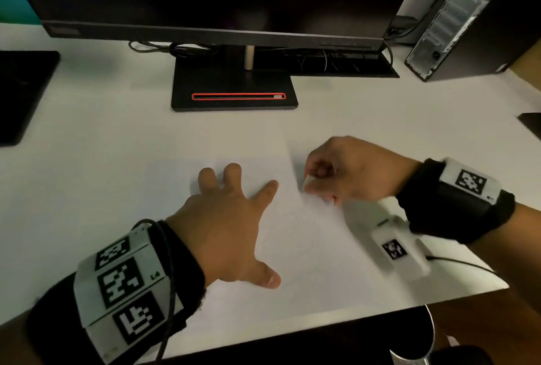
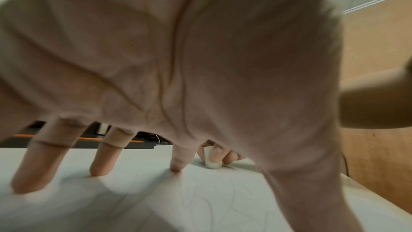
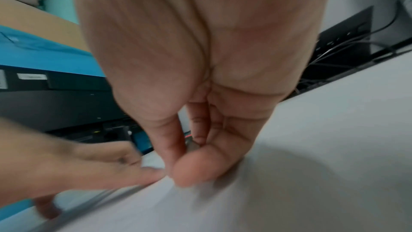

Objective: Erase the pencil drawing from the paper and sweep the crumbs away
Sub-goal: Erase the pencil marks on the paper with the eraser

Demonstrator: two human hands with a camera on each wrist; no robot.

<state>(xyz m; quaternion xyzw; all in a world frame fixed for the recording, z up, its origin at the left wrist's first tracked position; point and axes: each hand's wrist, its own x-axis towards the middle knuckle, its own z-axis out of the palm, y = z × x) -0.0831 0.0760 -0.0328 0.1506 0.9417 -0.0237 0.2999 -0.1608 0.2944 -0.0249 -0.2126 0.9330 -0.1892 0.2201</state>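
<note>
Head view: we splay our left hand [image 1: 225,227] flat to pin the paper [image 1: 307,247], while our right hand [image 1: 345,171] pinches the eraser [image 1: 308,182] against its right edge, ready for rubbing.

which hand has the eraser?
The right hand: its fingertips pinch the white eraser at the paper. The left hand lies spread flat on the sheet, holding nothing.
</note>
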